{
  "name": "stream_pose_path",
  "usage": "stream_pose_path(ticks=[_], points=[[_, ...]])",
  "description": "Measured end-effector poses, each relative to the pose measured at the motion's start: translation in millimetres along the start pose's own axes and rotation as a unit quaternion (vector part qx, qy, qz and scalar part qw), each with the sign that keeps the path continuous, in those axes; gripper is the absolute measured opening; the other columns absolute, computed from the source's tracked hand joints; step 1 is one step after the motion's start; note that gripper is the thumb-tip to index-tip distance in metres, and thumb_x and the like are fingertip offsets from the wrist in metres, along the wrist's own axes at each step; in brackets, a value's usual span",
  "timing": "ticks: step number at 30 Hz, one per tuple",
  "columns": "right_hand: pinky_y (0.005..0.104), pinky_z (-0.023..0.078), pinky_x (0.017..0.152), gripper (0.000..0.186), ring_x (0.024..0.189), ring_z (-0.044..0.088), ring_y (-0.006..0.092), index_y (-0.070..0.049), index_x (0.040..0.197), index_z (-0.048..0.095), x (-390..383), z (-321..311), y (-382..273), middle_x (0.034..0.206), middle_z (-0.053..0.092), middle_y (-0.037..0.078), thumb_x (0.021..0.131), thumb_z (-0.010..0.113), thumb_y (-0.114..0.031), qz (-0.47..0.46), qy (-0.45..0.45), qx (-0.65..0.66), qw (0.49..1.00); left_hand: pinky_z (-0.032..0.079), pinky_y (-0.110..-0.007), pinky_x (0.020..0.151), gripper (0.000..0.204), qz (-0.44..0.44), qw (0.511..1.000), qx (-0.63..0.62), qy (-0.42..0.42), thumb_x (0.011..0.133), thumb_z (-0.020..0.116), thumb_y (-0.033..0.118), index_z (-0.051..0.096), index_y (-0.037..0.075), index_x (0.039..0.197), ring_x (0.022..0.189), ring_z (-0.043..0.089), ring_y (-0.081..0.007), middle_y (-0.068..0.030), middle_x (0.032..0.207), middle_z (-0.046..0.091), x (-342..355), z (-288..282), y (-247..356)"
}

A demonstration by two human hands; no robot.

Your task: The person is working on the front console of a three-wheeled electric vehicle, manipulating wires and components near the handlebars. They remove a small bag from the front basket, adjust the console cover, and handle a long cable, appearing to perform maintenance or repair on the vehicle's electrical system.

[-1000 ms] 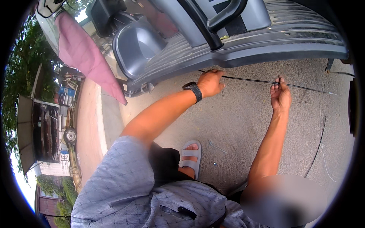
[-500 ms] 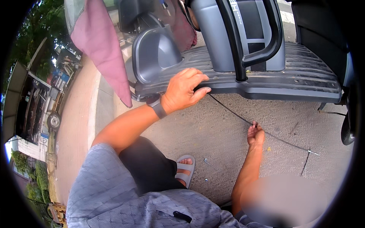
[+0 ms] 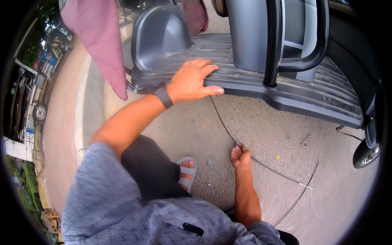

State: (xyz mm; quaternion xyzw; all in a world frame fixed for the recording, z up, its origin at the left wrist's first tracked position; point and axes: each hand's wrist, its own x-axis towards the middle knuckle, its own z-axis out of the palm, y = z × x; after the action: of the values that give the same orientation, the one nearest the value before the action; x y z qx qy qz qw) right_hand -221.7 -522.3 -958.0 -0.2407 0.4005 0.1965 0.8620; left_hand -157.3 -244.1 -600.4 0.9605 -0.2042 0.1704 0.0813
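My left hand [image 3: 190,79] lies on the edge of a dark ribbed plastic footboard [image 3: 335,94] of a parked vehicle, fingers apart, thumb stretched along the rim. A black cable [image 3: 222,122] hangs from under that edge beside the thumb, curving down to my right hand [image 3: 240,157], which has closed fingers around it. From there the cable runs right across the concrete to a silvery thin end [image 3: 306,185], which crosses another dark cable [image 3: 292,208] lying on the ground, with a thin pale wire [image 3: 316,210] near it.
A grey moulded panel [image 3: 159,34] and black tube rail [image 3: 272,61] rise from the footboard. Pink fabric [image 3: 98,45] hangs left. A black wheel [image 3: 363,153] stands right. Small metal pieces [image 3: 215,168] lie near my sandalled foot [image 3: 187,171]. A roadside curb [image 3: 90,106] borders the left.
My left hand has moved from the cable under the edge up onto the footboard and opened. My right hand, holding the cable, has moved down and left toward me, bending the cable.
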Motion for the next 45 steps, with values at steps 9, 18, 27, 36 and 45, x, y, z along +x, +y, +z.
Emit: stream_pose_path(ticks=[9, 18, 27, 36, 45], points=[[0.0396, 0.057, 0.078, 0.019, 0.087, 0.067, 0.0266, 0.000, 0.109, 0.068, -11.5, 58.9, -4.9, 0.108, 0.072, 0.017, 0.096, 0.066, -0.014, -0.277, -0.060, -0.453, 0.845, 0.039, -0.053, 0.114, 0.096, -0.017, 1.000, 0.011, -0.015, 0.068, 0.085, 0.060, 0.056, 0.006, 0.141, 0.137, 0.050, -0.0401, -0.0200, 0.147, 0.053, -3.4, 1.6, -0.6], [0.0526, 0.053, 0.091, 0.039, 0.105, 0.066, 0.0451, -0.003, 0.118, 0.068, 11.4, 75.4, -44.3, 0.110, 0.070, 0.025, 0.086, 0.073, -0.025, -0.389, -0.084, -0.766, 0.505, 0.043, -0.051, 0.111, 0.095, -0.003, 1.000, 0.000, 0.004, 0.062, 0.092, 0.052, 0.058, 0.006, 0.138, 0.133, 0.053, -0.0401, -0.0186, 0.144, 0.055, 1.3, 2.0, -1.7], [0.0513, 0.052, 0.093, 0.034, 0.107, 0.065, 0.0471, -0.001, 0.111, 0.065, 3.5, 51.3, -10.3, 0.108, 0.070, 0.029, 0.091, 0.068, -0.028, -0.187, -0.278, -0.786, 0.520, 0.045, -0.050, 0.110, 0.092, -0.018, 1.000, 0.009, -0.015, 0.060, 0.094, 0.045, 0.059, 0.006, 0.136, 0.132, 0.055, -0.0395, -0.0180, 0.142, 0.057, 10.3, 0.4, 4.4], [0.0477, 0.050, 0.103, 0.046, 0.122, 0.062, 0.0412, 0.002, 0.128, 0.058, -135.4, 130.5, -168.5, 0.125, 0.066, 0.027, 0.092, 0.068, -0.024, -0.092, -0.254, -0.915, 0.301, 0.039, -0.052, 0.115, 0.098, -0.057, 0.994, -0.029, -0.090, 0.061, 0.094, 0.046, 0.056, 0.005, 0.140, 0.140, 0.047, -0.0407, -0.0197, 0.149, 0.051, 22.8, -19.8, 9.1], [0.0505, 0.052, 0.075, 0.020, 0.084, 0.065, 0.0446, -0.001, 0.087, 0.070, -383.4, 276.7, -305.4, 0.085, 0.068, 0.020, 0.090, 0.071, -0.021, -0.346, -0.261, -0.777, 0.456, 0.036, -0.048, 0.119, 0.107, -0.060, 0.957, -0.079, -0.272, 0.073, 0.088, 0.048, 0.035, 0.002, 0.155, 0.144, 0.043, -0.0407, -0.0263, 0.152, 0.046, 42.2, -71.0, 1.6]])
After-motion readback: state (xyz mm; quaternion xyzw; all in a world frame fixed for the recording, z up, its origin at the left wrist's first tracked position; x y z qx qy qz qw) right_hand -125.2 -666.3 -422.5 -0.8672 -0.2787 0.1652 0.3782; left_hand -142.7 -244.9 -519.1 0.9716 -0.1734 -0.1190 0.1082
